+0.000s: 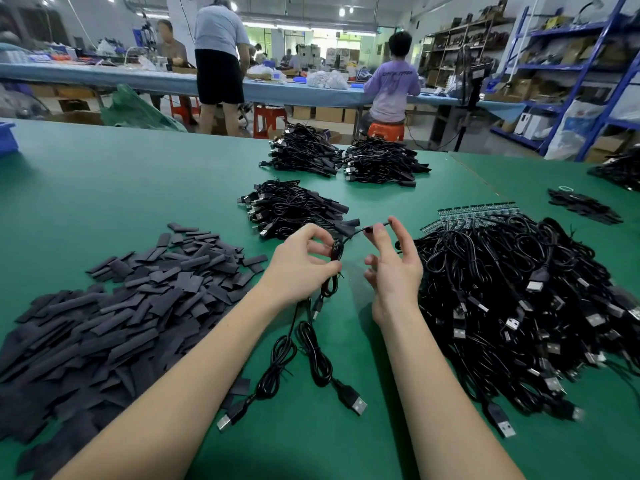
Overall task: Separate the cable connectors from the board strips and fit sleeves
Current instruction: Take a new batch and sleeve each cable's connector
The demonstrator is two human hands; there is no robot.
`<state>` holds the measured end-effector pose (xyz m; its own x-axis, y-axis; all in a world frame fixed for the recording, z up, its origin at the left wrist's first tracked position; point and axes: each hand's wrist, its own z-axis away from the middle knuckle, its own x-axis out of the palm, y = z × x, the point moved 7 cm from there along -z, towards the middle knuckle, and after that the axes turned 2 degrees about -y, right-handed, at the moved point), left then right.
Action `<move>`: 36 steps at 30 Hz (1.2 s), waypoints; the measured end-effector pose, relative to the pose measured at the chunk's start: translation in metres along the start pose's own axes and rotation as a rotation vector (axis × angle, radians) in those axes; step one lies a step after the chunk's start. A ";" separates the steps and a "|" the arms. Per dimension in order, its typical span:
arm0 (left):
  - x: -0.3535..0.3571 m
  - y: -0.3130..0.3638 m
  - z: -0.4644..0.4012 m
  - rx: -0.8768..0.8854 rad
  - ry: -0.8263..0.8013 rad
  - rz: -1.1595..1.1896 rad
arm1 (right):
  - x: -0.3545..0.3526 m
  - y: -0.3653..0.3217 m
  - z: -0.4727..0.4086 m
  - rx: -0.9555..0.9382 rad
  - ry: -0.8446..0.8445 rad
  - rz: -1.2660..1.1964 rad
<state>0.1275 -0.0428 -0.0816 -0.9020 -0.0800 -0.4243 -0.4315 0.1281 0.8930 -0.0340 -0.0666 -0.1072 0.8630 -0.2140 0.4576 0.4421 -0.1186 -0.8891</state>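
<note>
Above green table (121,188), left hand (298,268) grip pinching cable (337,252), right hand (393,268) pinching its end

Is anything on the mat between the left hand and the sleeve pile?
Nothing visible. Bare green mat lies between the left hand, which grips a black cable, and the near edge of the sleeve pile.

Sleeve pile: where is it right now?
Head view: the sleeve pile lies on the green table, left of the left hand and left forearm, opposite the tangled cable heap.
</note>
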 end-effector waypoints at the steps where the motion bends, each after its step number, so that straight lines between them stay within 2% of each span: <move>1: -0.007 0.007 -0.008 0.036 0.050 0.004 | 0.002 -0.001 0.000 -0.003 -0.017 0.023; 3: -0.024 0.023 -0.029 0.149 0.140 -0.053 | 0.005 0.001 0.001 0.021 -0.046 0.058; 7: -0.048 0.051 -0.081 0.348 0.218 -0.446 | 0.006 0.011 0.004 0.095 -0.067 0.146; 11: -0.047 0.031 -0.124 0.344 0.108 -0.875 | 0.006 0.016 0.003 0.125 -0.111 0.221; 14: -0.040 0.001 -0.128 0.288 -0.004 -1.001 | 0.007 0.019 0.004 0.130 -0.126 0.269; 17: -0.037 -0.009 -0.120 0.310 0.015 -1.013 | 0.010 0.019 0.005 0.119 -0.145 0.304; 20: -0.042 0.000 -0.104 0.360 0.103 -0.966 | 0.012 0.019 0.006 0.084 -0.171 0.364; 23: -0.057 0.009 -0.073 0.351 0.253 -0.717 | 0.016 0.016 0.005 0.033 -0.224 0.477; 25: -0.063 0.006 -0.052 0.262 0.287 -0.575 | 0.020 0.013 0.004 -0.020 -0.293 0.652; 27: -0.061 -0.007 -0.034 0.128 0.239 -0.499 | 0.025 0.013 0.004 -0.084 -0.362 0.914; 29: -0.050 -0.021 -0.022 0.011 0.145 -0.510 | 0.031 0.014 0.007 -0.157 -0.395 1.204; 31: -0.033 -0.031 -0.013 -0.060 0.040 -0.534 | 0.039 0.017 0.014 -0.202 -0.433 1.390; 34: -0.023 -0.035 -0.008 -0.107 -0.007 -0.509 | 0.040 0.025 0.019 -0.165 -0.462 1.441; 36: -0.028 -0.037 -0.008 -0.145 0.026 -0.372 | 0.037 0.025 0.016 -0.131 -0.435 1.351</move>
<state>0.1690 -0.0532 -0.1010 -0.6831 -0.1195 -0.7205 -0.7199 -0.0554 0.6918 0.0128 -0.0617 -0.1129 0.6125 0.0737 -0.7870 -0.7718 -0.1589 -0.6156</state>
